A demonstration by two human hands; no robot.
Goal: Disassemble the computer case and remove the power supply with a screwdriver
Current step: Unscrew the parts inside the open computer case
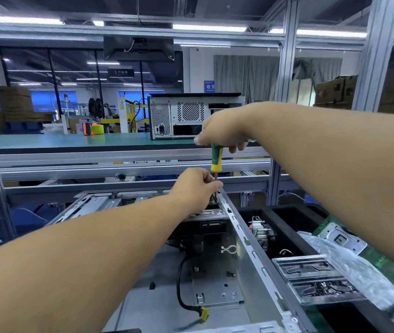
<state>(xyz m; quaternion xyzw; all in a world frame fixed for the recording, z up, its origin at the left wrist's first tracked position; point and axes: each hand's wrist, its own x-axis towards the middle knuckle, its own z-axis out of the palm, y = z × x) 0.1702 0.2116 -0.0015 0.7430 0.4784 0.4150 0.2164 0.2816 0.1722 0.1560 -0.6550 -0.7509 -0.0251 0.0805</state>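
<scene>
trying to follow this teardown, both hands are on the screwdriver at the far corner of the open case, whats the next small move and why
Probably turn the handle to back the screw out. The right hand grips the top of the green and yellow screwdriver, which stands nearly upright, while the left hand pinches its shaft just above the tip at the far corner of the open case. The screw itself is too small to make out.

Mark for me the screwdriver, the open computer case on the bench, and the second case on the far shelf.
screwdriver (216, 156): head view, on the green and yellow handle.
open computer case (246, 241): head view, on its right side rail.
second case (190, 111): head view, on the rear panel's fan grille.
</scene>
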